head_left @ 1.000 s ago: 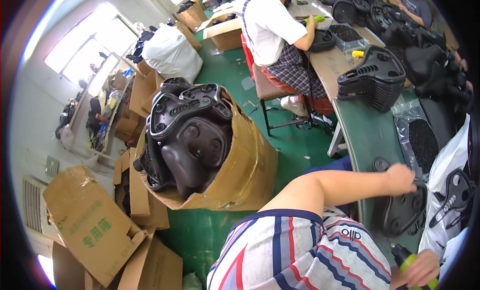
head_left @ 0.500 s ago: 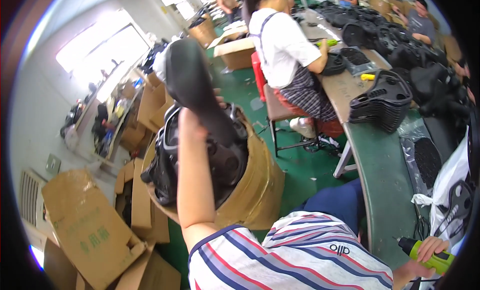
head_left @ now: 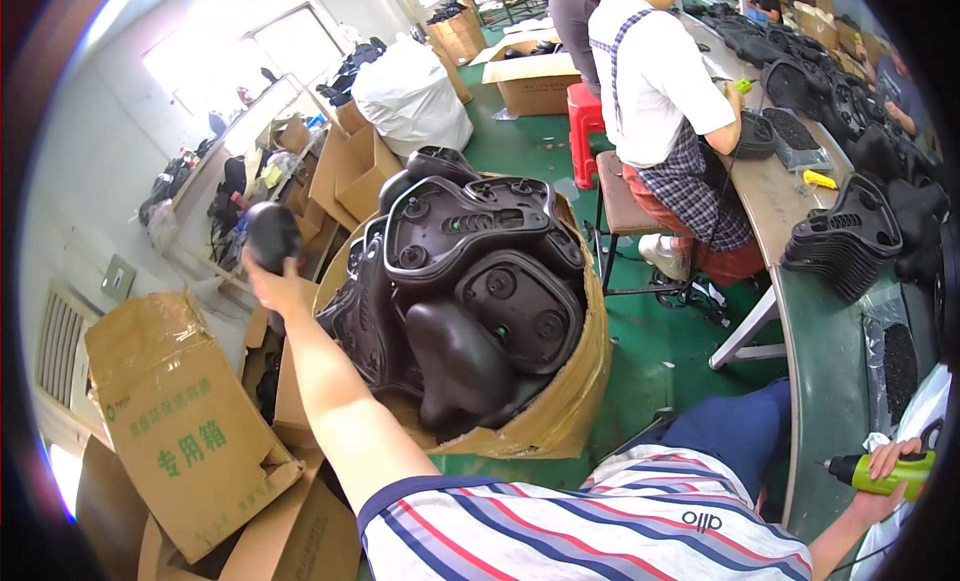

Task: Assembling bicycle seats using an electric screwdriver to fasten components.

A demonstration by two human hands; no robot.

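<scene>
At the end of my outstretched left arm, my left hand (head_left: 275, 289) grips a black bicycle saddle (head_left: 272, 235), seen nearly end-on and slightly blurred. It is left of a large cardboard carton (head_left: 545, 441) heaped with black saddles (head_left: 455, 356), some with their hollow undersides and bolts facing up. Far over at the right, my right hand (head_left: 885, 469) is wrapped round a lime-green electric screwdriver (head_left: 905, 473), its black tip pointing left over the green bench (head_left: 830, 401). The saddle's far part is hidden from this angle.
Left of the carton lean brown cardboard boxes (head_left: 190, 421). Behind it stands a full white sack (head_left: 412, 96). A co-worker in a white top (head_left: 655, 81) sits on a stool (head_left: 630, 193) by the bench. Stacked black saddle shells (head_left: 845, 236) and a yellow cutter (head_left: 820, 180) lie there.
My left hand has swung left with the saddle, away from above the carton, uncovering the heap inside. The screwdriver stays in my right hand. The view has shifted, too.
</scene>
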